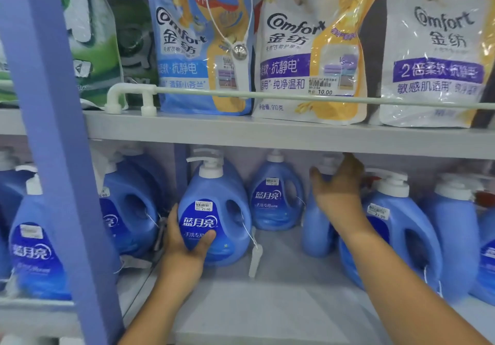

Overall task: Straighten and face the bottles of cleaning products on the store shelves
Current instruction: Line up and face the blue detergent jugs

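On the lower shelf point(267, 304) stand several blue detergent bottles with white pump caps. My left hand point(184, 240) grips the lower left side of one pump bottle point(225, 205), thumb across its label, which faces front. My right hand point(337, 184) reaches to the white cap of a narrower blue bottle point(317, 227) turned sideways; the fingers spread over the cap, mostly hiding it. Another labelled bottle point(276, 197) stands farther back between the two. A big pump bottle point(401, 224) sits right of my right forearm.
A blue upright post point(61, 157) crosses the left of the view, with more blue bottles point(34, 243) behind it. The upper shelf point(267, 133) holds Comfort softener pouches point(198, 50) behind a white rail point(294, 95). Bare shelf lies in front between my arms.
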Available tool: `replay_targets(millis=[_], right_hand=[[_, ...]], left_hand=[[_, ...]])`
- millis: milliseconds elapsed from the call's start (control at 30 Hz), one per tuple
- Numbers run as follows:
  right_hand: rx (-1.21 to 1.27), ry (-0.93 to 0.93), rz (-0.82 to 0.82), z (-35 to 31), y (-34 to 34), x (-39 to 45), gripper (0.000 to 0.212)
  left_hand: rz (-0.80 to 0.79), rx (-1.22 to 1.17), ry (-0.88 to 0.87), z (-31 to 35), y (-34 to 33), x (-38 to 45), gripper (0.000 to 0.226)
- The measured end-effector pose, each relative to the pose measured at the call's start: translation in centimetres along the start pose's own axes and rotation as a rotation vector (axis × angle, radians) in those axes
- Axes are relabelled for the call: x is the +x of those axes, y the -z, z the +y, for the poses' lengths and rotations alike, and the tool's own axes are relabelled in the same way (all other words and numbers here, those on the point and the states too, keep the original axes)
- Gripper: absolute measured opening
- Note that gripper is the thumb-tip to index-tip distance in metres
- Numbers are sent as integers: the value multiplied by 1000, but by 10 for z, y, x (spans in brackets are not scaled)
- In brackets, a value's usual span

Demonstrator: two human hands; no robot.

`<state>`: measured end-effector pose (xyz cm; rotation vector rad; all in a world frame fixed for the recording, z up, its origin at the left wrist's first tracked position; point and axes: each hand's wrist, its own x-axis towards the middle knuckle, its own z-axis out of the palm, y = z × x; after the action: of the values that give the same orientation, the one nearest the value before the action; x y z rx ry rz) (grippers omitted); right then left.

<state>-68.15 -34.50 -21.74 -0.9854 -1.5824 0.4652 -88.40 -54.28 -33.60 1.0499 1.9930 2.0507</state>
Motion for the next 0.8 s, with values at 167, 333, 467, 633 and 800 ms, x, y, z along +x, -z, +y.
replay_targets(millis=[167, 333, 467, 633, 800], right_hand=[[80, -246, -187, 12, -13, 28, 64], [-288, -111, -254, 13, -16, 15, 99], [-281, 53, -303, 10, -10, -4, 115], [-196, 89, -542, 24, 3, -28, 122], [-63, 24, -425, 25, -19, -45, 130]], left_hand=[[31, -61, 80, -8, 8, -1, 75], [25, -101, 114, -9, 9, 1, 69], [17, -110, 109, -8, 10, -1, 68], [11, -91, 114, -11, 10, -1, 67], [13, -111, 121, -6, 10, -2, 65]])
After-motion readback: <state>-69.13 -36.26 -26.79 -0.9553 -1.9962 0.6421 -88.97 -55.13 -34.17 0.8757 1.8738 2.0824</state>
